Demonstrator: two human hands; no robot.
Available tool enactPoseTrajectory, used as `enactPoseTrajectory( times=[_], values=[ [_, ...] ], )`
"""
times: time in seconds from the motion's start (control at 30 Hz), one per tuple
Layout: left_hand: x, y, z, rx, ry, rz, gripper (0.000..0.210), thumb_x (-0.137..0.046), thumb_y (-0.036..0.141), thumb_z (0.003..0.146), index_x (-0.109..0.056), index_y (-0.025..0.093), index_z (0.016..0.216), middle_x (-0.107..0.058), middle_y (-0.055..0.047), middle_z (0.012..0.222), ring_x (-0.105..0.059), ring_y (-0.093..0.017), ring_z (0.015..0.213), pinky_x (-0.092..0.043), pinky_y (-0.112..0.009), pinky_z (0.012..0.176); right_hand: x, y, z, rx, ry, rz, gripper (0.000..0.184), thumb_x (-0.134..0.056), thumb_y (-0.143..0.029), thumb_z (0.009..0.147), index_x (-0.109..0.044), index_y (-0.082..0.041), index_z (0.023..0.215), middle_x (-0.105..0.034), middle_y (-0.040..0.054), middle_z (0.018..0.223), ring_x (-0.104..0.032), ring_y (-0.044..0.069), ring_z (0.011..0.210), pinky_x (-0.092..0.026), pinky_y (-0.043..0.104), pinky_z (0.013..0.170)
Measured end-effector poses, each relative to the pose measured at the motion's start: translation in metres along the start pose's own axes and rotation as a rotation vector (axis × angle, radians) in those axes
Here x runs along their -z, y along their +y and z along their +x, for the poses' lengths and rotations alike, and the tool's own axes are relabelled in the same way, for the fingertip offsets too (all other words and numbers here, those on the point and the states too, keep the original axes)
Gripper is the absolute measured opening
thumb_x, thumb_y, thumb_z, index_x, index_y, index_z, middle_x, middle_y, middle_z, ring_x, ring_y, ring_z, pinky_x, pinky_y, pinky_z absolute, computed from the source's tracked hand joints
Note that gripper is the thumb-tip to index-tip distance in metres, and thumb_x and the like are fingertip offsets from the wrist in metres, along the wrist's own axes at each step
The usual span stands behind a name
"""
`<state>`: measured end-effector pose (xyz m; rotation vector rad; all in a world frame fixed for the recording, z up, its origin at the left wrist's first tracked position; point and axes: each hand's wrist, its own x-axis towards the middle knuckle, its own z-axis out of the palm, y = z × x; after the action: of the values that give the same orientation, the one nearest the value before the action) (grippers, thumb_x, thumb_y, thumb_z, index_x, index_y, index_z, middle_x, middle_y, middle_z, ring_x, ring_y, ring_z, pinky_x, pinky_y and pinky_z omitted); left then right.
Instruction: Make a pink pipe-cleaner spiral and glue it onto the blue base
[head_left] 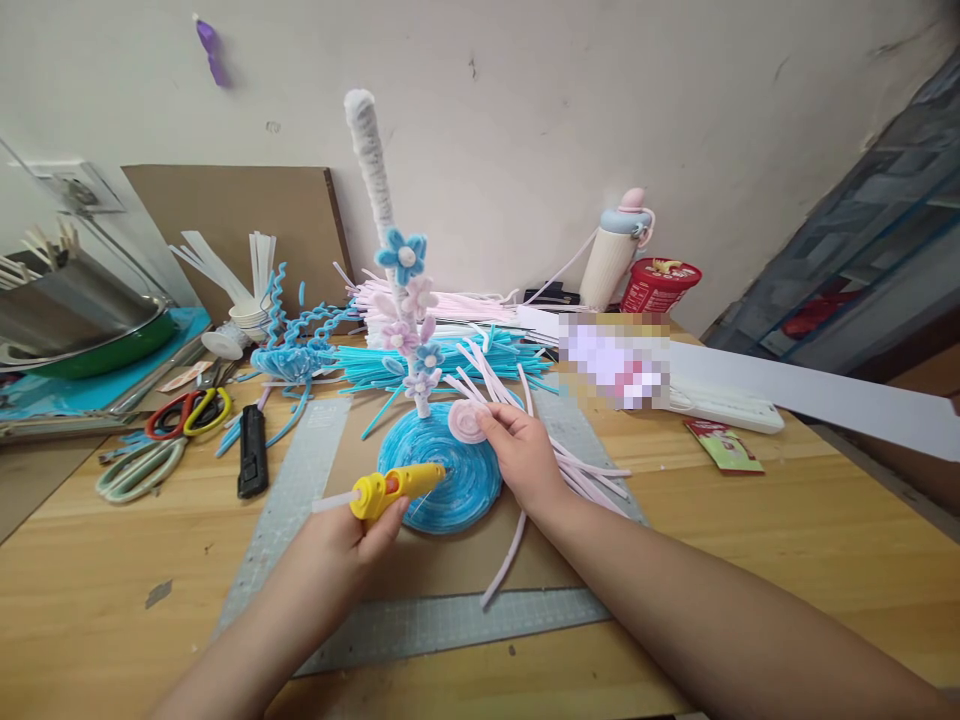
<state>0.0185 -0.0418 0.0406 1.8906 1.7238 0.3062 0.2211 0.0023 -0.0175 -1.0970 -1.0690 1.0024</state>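
Note:
My left hand is closed round a yellow hot glue gun, a clear glue stick jutting from its back end. The gun's nozzle points right, over a round blue coiled base. Between the thumb and fingers of my right hand is a small pink pipe-cleaner coil, held above the base's upper edge. A white fuzzy stem rises from the back of the base, with blue and pink flowers along its lower half. Loose pink pipe cleaners lie beside and behind my right hand.
A grey cutting mat and cardboard lie under the base. Scissors and a black utility knife are at left, near a metal pot. Behind are blue pipe cleaners, a bottle and a red tub.

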Motion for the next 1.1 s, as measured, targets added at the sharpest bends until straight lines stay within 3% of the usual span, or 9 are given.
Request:
enactPoseTrajectory(
  times=[0.3,0.5,0.73,0.93,1.1],
  values=[
    [0.000,-0.003,0.004,0.099,-0.050,-0.218,0.050,-0.039,0.063,0.077,-0.058,0.018,0.068,-0.041,0.005,0.040,-0.042,-0.014,0.039,-0.031,-0.025,0.043,0.000,0.001,0.001,0.005,0.011,-0.003,0.029,-0.060,-0.041,0.079,-0.070,-0.017,0.090,-0.072,0.0058,0.089,-0.065,0.023,0.083,-0.050,0.033,0.077],
    [0.004,-0.007,0.002,0.064,-0.017,-0.176,0.041,-0.046,0.056,0.076,-0.060,0.020,0.066,-0.044,0.005,0.038,-0.043,-0.014,0.037,-0.031,-0.025,0.041,0.000,0.001,0.001,0.003,0.010,-0.007,0.030,-0.060,-0.043,0.079,-0.070,-0.017,0.090,-0.072,0.0053,0.088,-0.065,0.023,0.084,-0.050,0.033,0.076],
    [0.006,-0.008,0.001,0.051,-0.027,-0.020,0.042,-0.042,0.056,0.078,-0.061,0.020,0.067,-0.041,0.005,0.035,-0.042,-0.015,0.036,-0.030,-0.025,0.042,0.000,0.001,0.001,0.013,0.001,-0.013,0.028,-0.059,-0.042,0.080,-0.070,-0.017,0.089,-0.072,0.0047,0.089,-0.065,0.023,0.084,-0.050,0.032,0.077],
    [0.011,-0.008,-0.005,0.071,-0.071,-0.124,0.044,-0.040,0.060,0.079,-0.052,0.021,0.061,-0.042,0.005,0.038,-0.042,-0.014,0.037,-0.030,-0.025,0.042,0.000,0.000,0.001,-0.007,0.010,-0.005,0.029,-0.060,-0.043,0.079,-0.070,-0.018,0.090,-0.073,0.0048,0.089,-0.065,0.023,0.085,-0.050,0.033,0.077],
    [0.012,-0.011,-0.007,0.025,-0.049,-0.010,0.043,-0.040,0.058,0.080,-0.055,0.021,0.064,-0.043,0.005,0.041,-0.044,-0.015,0.041,-0.032,-0.025,0.045,0.000,0.000,0.001,0.003,0.005,-0.013,0.029,-0.059,-0.042,0.080,-0.070,-0.017,0.090,-0.073,0.0049,0.089,-0.065,0.023,0.085,-0.050,0.031,0.077]
  ],
)
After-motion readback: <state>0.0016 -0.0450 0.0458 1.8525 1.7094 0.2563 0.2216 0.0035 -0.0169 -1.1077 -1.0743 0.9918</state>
